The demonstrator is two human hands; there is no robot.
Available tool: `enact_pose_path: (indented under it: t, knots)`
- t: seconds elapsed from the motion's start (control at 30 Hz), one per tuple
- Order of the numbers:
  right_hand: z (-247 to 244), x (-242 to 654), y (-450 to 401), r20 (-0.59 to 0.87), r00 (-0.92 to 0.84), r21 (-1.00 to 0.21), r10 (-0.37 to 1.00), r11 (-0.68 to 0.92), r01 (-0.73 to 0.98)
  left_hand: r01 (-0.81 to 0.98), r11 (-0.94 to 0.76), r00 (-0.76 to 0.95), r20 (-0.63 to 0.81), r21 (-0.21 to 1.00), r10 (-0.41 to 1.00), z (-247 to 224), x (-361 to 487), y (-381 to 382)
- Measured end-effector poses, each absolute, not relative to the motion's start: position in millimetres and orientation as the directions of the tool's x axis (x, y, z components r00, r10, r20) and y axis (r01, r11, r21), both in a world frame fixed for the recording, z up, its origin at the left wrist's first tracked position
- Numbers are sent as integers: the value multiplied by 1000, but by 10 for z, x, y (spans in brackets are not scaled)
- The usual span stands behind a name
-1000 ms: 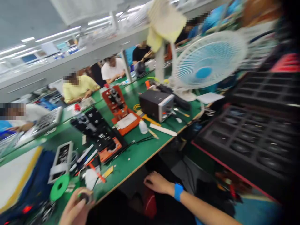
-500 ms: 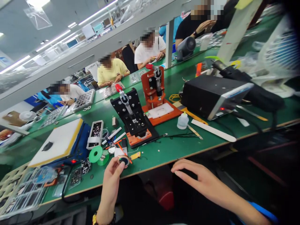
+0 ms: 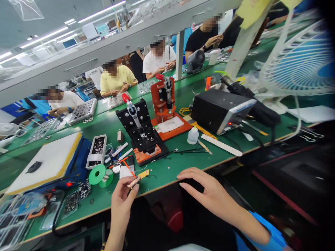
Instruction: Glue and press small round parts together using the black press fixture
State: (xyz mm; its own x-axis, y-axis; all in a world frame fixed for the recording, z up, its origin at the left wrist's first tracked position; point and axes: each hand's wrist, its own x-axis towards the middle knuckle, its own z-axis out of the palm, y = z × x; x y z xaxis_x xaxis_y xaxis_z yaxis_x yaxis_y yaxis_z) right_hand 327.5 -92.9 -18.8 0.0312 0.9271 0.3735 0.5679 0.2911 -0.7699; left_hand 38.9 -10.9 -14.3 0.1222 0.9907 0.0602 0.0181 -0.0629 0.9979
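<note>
Pinched between the thumb and fingers of my left hand [image 3: 123, 199] is a small round watch-like part [image 3: 134, 182], seen nearly edge-on with a pale coppery rim. It is held over the bench's front edge. My right hand [image 3: 206, 193] hovers at the same edge, thumb and fingers apart, holding nothing. Just beyond my left hand lie a yellow tab [image 3: 143, 174], a white piece [image 3: 126, 172] and a green solder spool [image 3: 97, 175]. A black toggle-clamp press [image 3: 142, 130] with a red-tipped lever stands behind them.
An orange clamp press [image 3: 163, 104], a white bottle [image 3: 193, 135], a black control box [image 3: 218, 109] and a white fan [image 3: 298, 66] occupy the right side. A blue heating unit [image 3: 78, 160] and parts trays [image 3: 96, 150] stand left. Several people work across the bench.
My left hand has turned the round part from showing its dark face to nearly edge-on. My right hand's fingers have spread wider. The camera view has swung toward the right.
</note>
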Motion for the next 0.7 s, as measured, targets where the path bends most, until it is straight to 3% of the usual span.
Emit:
enact_pose_path:
  t: [0.13, 0.27, 0.37, 0.57, 0.63, 0.7]
  knots:
    - [-180, 3051, -904, 459, 22, -691, 888, 341, 638, -78, -22, 203, 38, 997, 979, -72, 722, -194]
    - [-154, 2766, -834, 635, -39, -500, 772, 449, 740, -181, 55, 251, -8, 982, 968, -32, 1044, -228]
    - [-153, 2668, -745, 720, -15, -389, 694, 422, 819, -199, 70, 234, -22, 977, 972, -38, 1160, -226]
    - [-199, 2660, -626, 711, 46, -445, 702, 399, 802, -157, 58, 280, -12, 986, 960, -83, 1172, -237]
    - [-202, 2672, -621, 702, 47, -477, 711, 420, 772, -77, 16, 306, 9, 997, 952, -91, 1137, -229]
    - [-200, 2724, -604, 692, 21, -484, 721, 442, 755, 89, -130, 304, 98, 988, 948, -98, 1099, -183]
